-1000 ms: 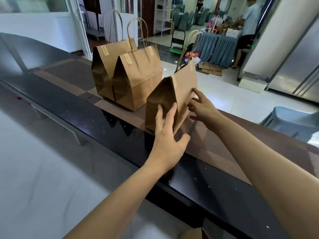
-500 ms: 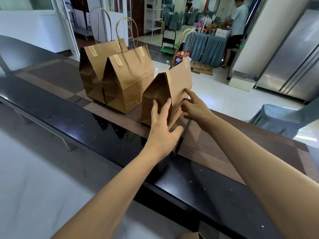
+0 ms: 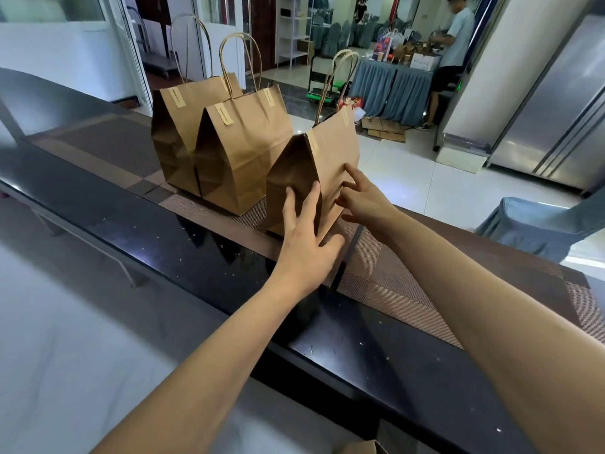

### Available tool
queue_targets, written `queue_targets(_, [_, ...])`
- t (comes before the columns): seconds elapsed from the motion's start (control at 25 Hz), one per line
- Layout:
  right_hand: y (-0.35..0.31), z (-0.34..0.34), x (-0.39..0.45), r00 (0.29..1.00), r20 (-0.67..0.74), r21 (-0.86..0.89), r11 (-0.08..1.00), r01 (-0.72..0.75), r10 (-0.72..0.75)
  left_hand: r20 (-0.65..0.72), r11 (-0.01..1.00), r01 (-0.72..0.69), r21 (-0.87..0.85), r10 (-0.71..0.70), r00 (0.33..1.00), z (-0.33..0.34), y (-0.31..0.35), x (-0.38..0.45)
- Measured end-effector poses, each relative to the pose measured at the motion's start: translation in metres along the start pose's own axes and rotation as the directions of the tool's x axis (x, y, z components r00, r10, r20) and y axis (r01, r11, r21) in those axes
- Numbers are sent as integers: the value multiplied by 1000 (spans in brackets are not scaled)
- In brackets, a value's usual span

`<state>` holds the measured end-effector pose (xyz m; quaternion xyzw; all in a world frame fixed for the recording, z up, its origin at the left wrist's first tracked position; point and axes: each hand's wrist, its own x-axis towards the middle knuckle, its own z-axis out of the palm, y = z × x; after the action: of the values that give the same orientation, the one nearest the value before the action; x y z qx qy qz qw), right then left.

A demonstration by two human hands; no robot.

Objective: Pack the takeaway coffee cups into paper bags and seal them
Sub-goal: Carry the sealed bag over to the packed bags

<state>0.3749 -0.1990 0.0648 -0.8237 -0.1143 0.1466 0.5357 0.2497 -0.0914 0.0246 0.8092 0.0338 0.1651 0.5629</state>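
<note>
Three sealed brown paper bags stand in a row on a woven runner [image 3: 409, 283] along a black counter [image 3: 137, 221]. The nearest bag [image 3: 327, 165] sits at 12 o'clock from the person, just beside the middle bag [image 3: 248, 152] at 11 o'clock, which touches the far bag [image 3: 176, 132]. The left hand [image 3: 304, 237] lies flat against the nearest bag's near gusset, fingers straight and spread, gripping nothing. The right hand [image 3: 363, 198] touches the bag's broad side with extended fingertips, fingers loosely splayed. Bare runner stretches toward 3 o'clock; the counter's near edge runs below both forearms. Each bag carries two twisted handles and tape strips. A second person [image 3: 455, 54] stands at a draped table [image 3: 393, 86] at 1 o'clock.
</note>
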Motion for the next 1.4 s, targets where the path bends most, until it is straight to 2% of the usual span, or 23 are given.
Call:
queue_targets(0.24, [2, -8, -10, 1000, 13, -15, 1000, -1, 2, 13, 1000, 8, 10, -8, 1000, 2, 5, -1])
queue_targets(0.56, [-3, -39, -73, 993, -116, -28, 1000, 3, -6, -33, 1000, -2, -13, 2, 999, 5, 25, -41])
queue_targets(0.92, [13, -85, -185, 955, -295, -55, 997, -51, 32, 167, 996, -90, -28, 93, 981, 18, 63, -97])
queue_targets(1.16, [20, -100, -281, 881, -462, 14, 994, -107, 102, 342, 984, -160, -79, 178, 923, 30, 80, -133])
queue_targets(1.4, [34, -86, -386, 782, -607, 61, 990, -131, 141, 483, 975, -212, -64, 216, 848, 25, 57, -173])
